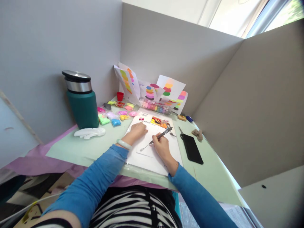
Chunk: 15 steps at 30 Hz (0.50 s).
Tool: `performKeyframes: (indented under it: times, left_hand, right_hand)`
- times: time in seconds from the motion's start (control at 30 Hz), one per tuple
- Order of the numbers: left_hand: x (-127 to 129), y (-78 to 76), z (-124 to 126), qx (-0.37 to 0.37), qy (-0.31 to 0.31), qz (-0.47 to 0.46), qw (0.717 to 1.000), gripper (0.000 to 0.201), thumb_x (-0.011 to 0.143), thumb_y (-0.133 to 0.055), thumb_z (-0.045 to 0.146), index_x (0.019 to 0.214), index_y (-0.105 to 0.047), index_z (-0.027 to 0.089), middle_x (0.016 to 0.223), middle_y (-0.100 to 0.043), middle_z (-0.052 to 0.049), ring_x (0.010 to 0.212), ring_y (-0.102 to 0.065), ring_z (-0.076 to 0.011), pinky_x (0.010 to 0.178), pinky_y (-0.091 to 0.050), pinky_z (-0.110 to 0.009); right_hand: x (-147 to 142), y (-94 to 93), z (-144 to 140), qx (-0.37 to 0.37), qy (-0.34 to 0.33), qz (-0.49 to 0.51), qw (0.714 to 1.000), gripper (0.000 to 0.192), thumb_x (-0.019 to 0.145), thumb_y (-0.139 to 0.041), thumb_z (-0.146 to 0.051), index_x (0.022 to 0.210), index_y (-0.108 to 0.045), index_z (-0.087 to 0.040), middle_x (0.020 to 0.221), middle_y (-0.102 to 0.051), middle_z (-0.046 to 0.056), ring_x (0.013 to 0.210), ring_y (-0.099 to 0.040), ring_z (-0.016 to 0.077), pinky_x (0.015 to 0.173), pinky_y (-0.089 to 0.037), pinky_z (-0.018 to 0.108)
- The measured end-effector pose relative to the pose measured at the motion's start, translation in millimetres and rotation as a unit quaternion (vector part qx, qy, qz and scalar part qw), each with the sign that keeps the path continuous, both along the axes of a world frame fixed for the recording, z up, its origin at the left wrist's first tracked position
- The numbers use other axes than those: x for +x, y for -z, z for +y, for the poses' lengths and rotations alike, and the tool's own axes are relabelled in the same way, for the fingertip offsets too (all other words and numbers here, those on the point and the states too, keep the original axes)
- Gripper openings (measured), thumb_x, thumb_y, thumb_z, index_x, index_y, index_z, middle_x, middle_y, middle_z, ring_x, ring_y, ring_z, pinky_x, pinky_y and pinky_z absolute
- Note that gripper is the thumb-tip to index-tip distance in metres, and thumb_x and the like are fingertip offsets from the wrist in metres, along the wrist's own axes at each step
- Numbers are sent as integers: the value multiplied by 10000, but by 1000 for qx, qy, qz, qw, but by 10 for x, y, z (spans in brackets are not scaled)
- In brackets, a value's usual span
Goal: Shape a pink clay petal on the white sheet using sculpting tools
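To the far left of the sheet (147,152) stood a green flask (83,107) with a steel lid; a white object (89,133) lay between flask and sheet. Beyond the sheet's left edge were coloured packets (116,122) and a red cup (120,96). The left hand (137,130) rested on the sheet's left side; nothing showed in it, and how far its fingers curled could not be told. The sheet lay on a pad (135,161) in front of the person. On its lower left was a small grey sketch (142,149), a dark patch with a thin line; the drawing seemed barely begun, most of the visible paper being blank. Behind the sheet, the pad's red label (141,119) and small print were unreadable, and swatches (167,89) leaned upright. At the sheet's right, the right hand (162,146) gripped a dark pen (161,134), its pale lettering illegible, tip at the line. Right of the sheet lay a black slab (192,148), then a brown lump (197,135)
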<state>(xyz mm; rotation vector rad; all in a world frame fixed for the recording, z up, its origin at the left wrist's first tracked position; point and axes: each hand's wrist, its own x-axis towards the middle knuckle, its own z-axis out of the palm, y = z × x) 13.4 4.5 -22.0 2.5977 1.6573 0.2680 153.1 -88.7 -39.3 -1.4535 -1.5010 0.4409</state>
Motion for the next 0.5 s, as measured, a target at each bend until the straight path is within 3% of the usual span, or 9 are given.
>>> performKeyframes:
  times: [0.23, 0.37, 0.5]
  left_hand:
    - [10, -40, -30, -12, -8, -5, 1000, 364, 878, -428, 381, 1055, -675, 181, 1138, -634, -133, 1048, -598, -241, 865, -455, -316]
    - [3, -28, -29, -11, -3, 0, 1000, 361, 876, -435, 377, 1038, -683, 171, 1123, -643, -139, 1034, -609, -252, 844, -468, -325]
    - [-3, -92, 9, 11, -13, -69, 997, 344, 905, -396, 293, 1080, -673, 189, 1115, -663, -113, 1035, -615, -234, 854, -474, -316]
  right_hand:
    - [19, 19, 12, 3, -12, 20, 1000, 235, 806, -494, -364, 631, -489, -207, 533, -510, -40, 542, -498, 140, 572, -378, 246]
    - [42, -19, -11, 50, 6, 73, 996, 259, 842, -493, -392, 663, -484, -205, 531, -497, -48, 547, -497, 131, 597, -402, 247]
    - [43, -35, -15, 97, -20, 64, 993, 231, 865, -485, -393, 885, -586, -185, 758, -613, 11, 661, -555, 140, 643, -442, 261]
